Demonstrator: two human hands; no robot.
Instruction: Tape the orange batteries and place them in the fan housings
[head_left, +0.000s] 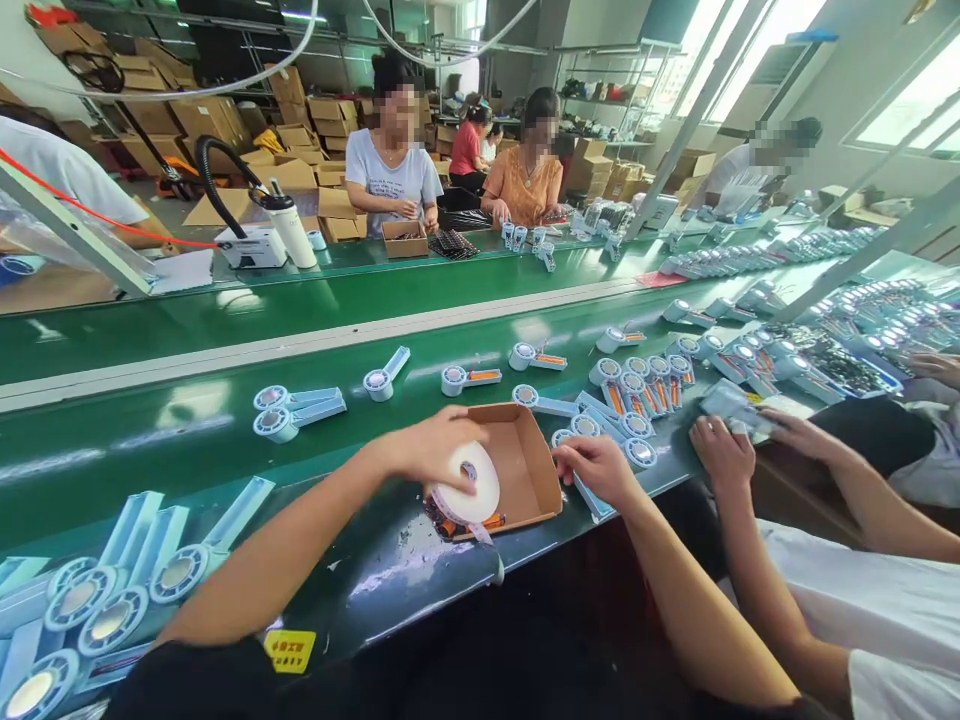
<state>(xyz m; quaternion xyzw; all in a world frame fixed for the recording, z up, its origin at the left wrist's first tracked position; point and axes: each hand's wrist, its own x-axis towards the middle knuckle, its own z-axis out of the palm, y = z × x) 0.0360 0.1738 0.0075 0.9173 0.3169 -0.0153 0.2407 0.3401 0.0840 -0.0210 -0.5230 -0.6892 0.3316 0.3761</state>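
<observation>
My left hand [431, 447] is closed around a white roll of tape [471, 487], held at the front left corner of a shallow brown cardboard tray [525, 462] on the green conveyor belt [225, 440]. Small dark and orange parts [465, 522] lie in the tray under the roll. My right hand [596, 468] rests at the tray's right edge, fingers curled on a pale blue handheld fan [592, 495]. More pale blue fans [296, 410] with round white heads lie on the belt beyond the tray.
Several fans [105, 600] are stacked at the near left. A co-worker's hands [724, 450] work at my right beside a cluster of fans [637, 385]. Across the belt sit several people, cardboard boxes [405, 238] and a white device with a black hose [251, 240].
</observation>
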